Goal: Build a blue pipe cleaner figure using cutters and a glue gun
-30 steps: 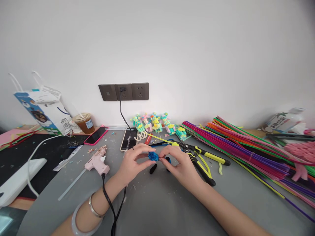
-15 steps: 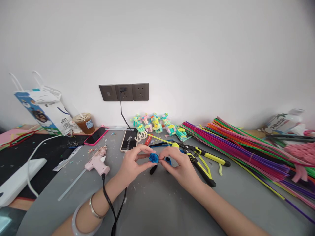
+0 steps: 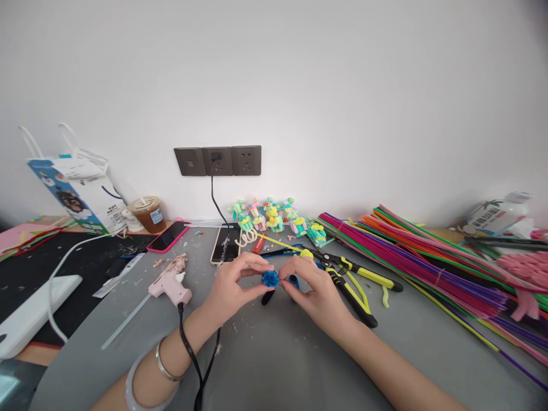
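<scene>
A small blue fuzzy bundle (image 3: 270, 278), looking like bunched pipe cleaner, is held above the grey table. My left hand (image 3: 233, 285) pinches it from the left between thumb and fingers. From the right, my right hand (image 3: 310, 285) closes thumb and forefinger on the bundle's edge; the exact grip is too small to see. Behind my right hand lie yellow-and-black pliers (image 3: 349, 285), partly covered. A dark blue curled piece (image 3: 293, 279) and a small black object (image 3: 268, 297) show beneath and between my hands.
Left of my hands rests a pink glue gun (image 3: 171, 285) with its black cord. Two phones, a drink cup (image 3: 148, 214) and a paper bag (image 3: 81, 194) stand farther back. Pastel pipe-cleaner figures (image 3: 274, 220) line the wall. Bundled coloured pipe cleaners (image 3: 411, 262) spread across the right.
The blue bundle has turned slightly between my fingers, its rounded face now more toward me. Both hands keep nearly the same place; the whole view has shifted a little.
</scene>
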`<state>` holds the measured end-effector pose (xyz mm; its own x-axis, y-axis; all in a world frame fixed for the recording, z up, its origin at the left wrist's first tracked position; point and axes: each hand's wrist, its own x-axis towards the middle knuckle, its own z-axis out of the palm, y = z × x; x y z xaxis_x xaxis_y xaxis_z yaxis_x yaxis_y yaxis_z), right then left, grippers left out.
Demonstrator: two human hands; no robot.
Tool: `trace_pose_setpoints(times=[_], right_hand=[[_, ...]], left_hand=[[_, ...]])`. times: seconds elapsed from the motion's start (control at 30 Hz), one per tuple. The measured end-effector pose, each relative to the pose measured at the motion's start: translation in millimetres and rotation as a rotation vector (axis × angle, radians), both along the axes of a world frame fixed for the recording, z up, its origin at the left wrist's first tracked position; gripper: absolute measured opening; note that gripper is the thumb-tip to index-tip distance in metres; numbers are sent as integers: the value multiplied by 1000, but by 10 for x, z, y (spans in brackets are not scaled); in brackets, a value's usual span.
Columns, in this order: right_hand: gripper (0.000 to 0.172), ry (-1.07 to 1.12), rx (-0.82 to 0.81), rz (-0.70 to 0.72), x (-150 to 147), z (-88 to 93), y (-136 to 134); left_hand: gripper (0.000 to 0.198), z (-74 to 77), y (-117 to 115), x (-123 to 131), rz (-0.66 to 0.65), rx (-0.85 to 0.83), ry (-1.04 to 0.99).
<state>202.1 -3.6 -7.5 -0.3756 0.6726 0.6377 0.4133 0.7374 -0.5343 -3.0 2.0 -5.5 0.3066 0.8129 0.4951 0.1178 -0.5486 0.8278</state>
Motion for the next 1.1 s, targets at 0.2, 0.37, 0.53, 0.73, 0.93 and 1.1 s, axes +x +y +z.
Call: trace_pose_setpoints(times=[0.2, 0.37, 0.53, 0.73, 0.93, 1.1], right_hand=[[15, 25, 25, 11, -29, 20, -6], [15, 30, -54, 1, -52, 46, -23], [6, 160, -298, 8, 117, 63, 76], [17, 223, -655, 28, 442, 44, 295], [16, 287, -893, 141, 553, 151, 292], [19, 310, -1075, 242, 537, 173, 260]], left_hand=[[20, -3, 5, 2, 10, 17, 29], [21, 7, 6, 16, 25, -53, 16], [29, 20, 51, 4, 162, -71, -60], [28, 20, 79, -15, 145, -178, -125], [29, 32, 76, -16, 81, -240, -180], [29, 27, 81, -23, 90, -239, -156]])
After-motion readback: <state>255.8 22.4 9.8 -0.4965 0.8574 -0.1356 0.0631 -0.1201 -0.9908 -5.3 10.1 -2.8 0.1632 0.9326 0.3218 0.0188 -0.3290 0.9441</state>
